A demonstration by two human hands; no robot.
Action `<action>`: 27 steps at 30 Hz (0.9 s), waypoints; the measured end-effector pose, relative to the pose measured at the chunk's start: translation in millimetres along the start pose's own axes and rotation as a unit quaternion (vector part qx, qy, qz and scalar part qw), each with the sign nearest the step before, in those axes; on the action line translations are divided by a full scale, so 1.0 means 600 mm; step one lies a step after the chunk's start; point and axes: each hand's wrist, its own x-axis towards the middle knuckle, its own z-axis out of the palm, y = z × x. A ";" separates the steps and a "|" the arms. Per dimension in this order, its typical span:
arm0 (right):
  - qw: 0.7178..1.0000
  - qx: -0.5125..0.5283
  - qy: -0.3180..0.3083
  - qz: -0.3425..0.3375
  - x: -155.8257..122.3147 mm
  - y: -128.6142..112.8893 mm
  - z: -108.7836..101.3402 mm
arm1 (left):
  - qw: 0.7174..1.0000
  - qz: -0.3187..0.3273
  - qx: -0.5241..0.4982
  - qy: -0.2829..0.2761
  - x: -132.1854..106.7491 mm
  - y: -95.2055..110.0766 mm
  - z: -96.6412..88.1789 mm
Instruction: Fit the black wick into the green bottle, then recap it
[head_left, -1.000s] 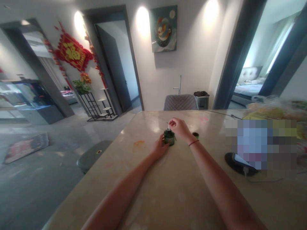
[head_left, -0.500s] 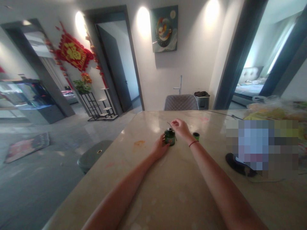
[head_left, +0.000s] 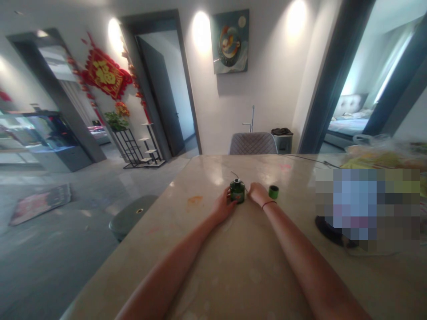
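Observation:
A small dark green glass bottle [head_left: 237, 196] with a pale rim and a label stands upright on the table. My left hand [head_left: 226, 205] wraps round its left side, with the thumb across the lower front. A thin dark wire-like strand [head_left: 235, 174] rises at a slant from the bottle's neck, and more of it shows at the right side. There, my right hand [head_left: 257, 194], with a red cord on the wrist, is closed, its fingertips pinched at the strand's lower end. The exact grip is too small to see clearly. Right of this hand sits a short green cylindrical cap [head_left: 273, 192], dark inside.
The pale stone table [head_left: 213, 262] has an orange stain left of the bottle. At the right are a blurred-out object, a black round base [head_left: 328, 231] and plastic bags [head_left: 380, 151]. A grey chair [head_left: 253, 144] stands beyond the far edge, a green stool [head_left: 133, 215] at the left.
My right hand has dropped from above the bottle's mouth, by the strand's upper end, to the bottle's right side. My left hand and the bottle have stayed in place.

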 end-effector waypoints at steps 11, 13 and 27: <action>0.995 0.079 0.049 0.023 -0.015 -0.010 -0.083 | 0.999 -0.006 -0.032 -0.011 0.000 -0.004 0.002; 0.991 0.102 0.087 -0.001 -0.020 -0.012 -0.109 | 1.000 -0.005 -0.029 -0.008 0.000 -0.005 0.003; 0.840 0.400 0.351 -0.103 -0.051 -0.018 -0.206 | 0.999 -0.008 -0.030 0.006 -0.001 -0.004 0.003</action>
